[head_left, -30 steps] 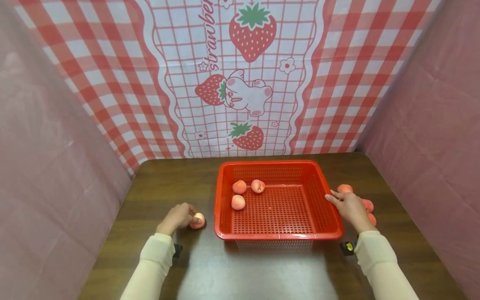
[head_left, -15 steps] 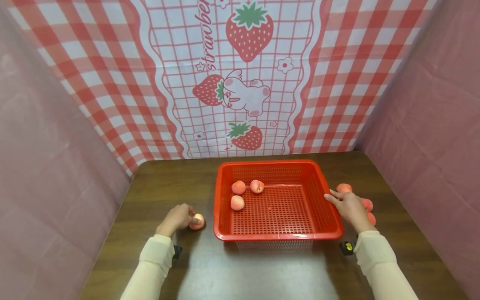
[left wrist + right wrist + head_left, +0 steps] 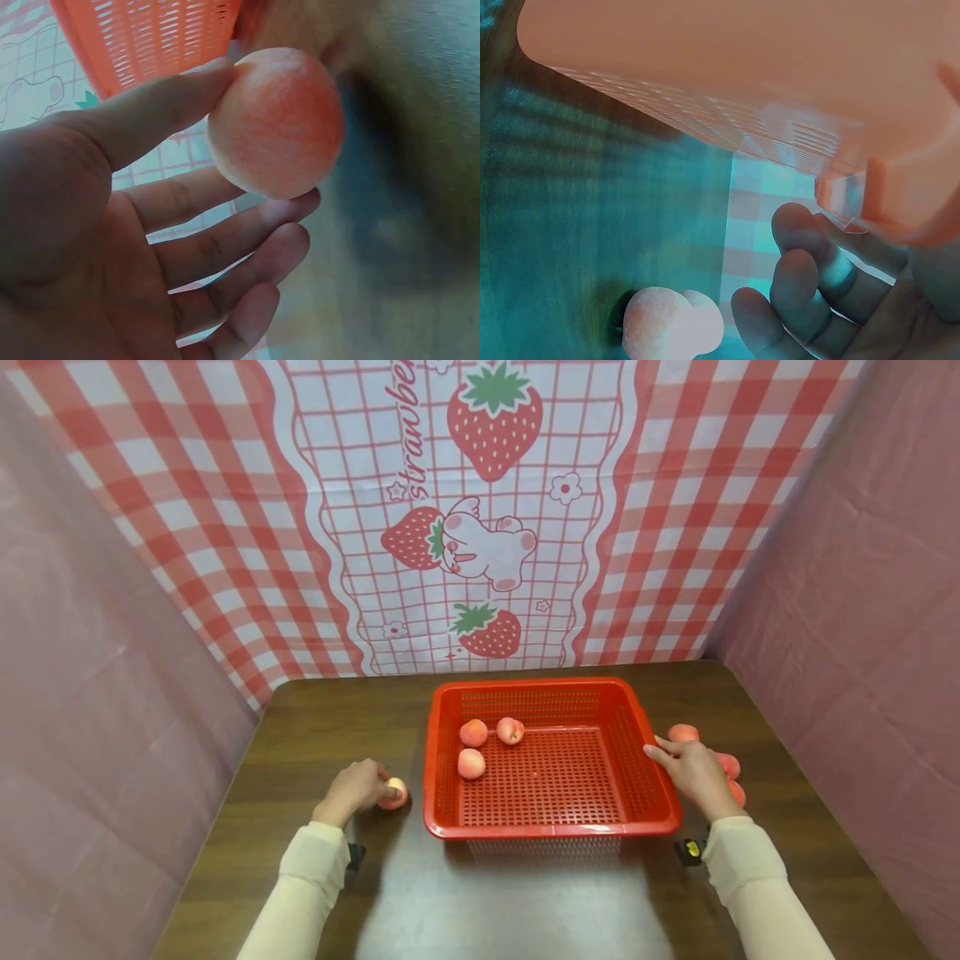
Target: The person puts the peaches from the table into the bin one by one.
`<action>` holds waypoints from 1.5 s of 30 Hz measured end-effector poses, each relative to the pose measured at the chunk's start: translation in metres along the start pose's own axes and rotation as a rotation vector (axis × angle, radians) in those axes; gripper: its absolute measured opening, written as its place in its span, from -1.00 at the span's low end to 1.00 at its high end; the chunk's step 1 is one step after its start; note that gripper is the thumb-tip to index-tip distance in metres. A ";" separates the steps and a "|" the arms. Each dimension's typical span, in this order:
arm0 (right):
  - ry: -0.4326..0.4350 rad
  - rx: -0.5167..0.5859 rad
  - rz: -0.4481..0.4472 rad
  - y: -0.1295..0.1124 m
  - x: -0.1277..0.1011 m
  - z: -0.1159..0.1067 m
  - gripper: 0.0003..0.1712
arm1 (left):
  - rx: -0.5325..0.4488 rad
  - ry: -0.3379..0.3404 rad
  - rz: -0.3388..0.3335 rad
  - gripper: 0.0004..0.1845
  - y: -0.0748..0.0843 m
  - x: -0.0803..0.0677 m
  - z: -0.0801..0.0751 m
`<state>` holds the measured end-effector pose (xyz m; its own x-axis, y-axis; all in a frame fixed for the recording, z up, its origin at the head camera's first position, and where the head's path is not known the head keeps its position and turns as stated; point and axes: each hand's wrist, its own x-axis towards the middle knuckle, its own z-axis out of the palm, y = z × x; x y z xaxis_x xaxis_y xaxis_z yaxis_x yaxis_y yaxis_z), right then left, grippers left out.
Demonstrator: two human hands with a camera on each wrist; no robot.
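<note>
Peach (image 3: 276, 121) pinched between thumb and fingertips of the left hand (image 3: 352, 788), on the table (image 3: 525, 902) just left of the red basket (image 3: 551, 831); probably light, firm, smooth, best held around its middle. Right hand (image 3: 693, 772) rests loosely extended against the basket's right rim, peaches (image 3: 684, 732) behind.

A peach (image 3: 393, 793) is held on the desk (image 3: 525, 893) by the left hand (image 3: 352, 789), beside the red basket (image 3: 551, 831). The basket's right rim is touched by the right hand (image 3: 693, 772); three peaches (image 3: 471, 763) lie inside
</note>
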<state>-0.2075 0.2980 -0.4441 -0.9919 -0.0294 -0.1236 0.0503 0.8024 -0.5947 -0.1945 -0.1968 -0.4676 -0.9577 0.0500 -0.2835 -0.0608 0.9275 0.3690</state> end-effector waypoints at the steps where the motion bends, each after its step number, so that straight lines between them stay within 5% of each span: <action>1: 0.000 0.000 0.001 0.000 0.000 0.000 -0.30 | -0.007 0.009 -0.004 -0.58 0.001 0.000 -0.002; 13: -0.019 0.010 0.027 -0.001 -0.001 -0.001 -0.29 | -0.050 0.107 -0.034 -0.49 0.026 0.011 -0.029; 28: -0.051 0.013 0.039 -0.001 0.000 -0.002 -0.26 | -0.144 0.309 0.046 -0.48 0.062 0.023 -0.058; 45: -0.051 -0.004 0.040 -0.003 0.000 -0.001 -0.27 | -0.205 0.281 0.114 -0.48 0.116 0.037 -0.056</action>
<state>-0.2079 0.2968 -0.4414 -0.9818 -0.0273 -0.1878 0.0896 0.8057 -0.5855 -0.2529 -0.1079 -0.3859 -0.9997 0.0189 0.0131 0.0230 0.8266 0.5624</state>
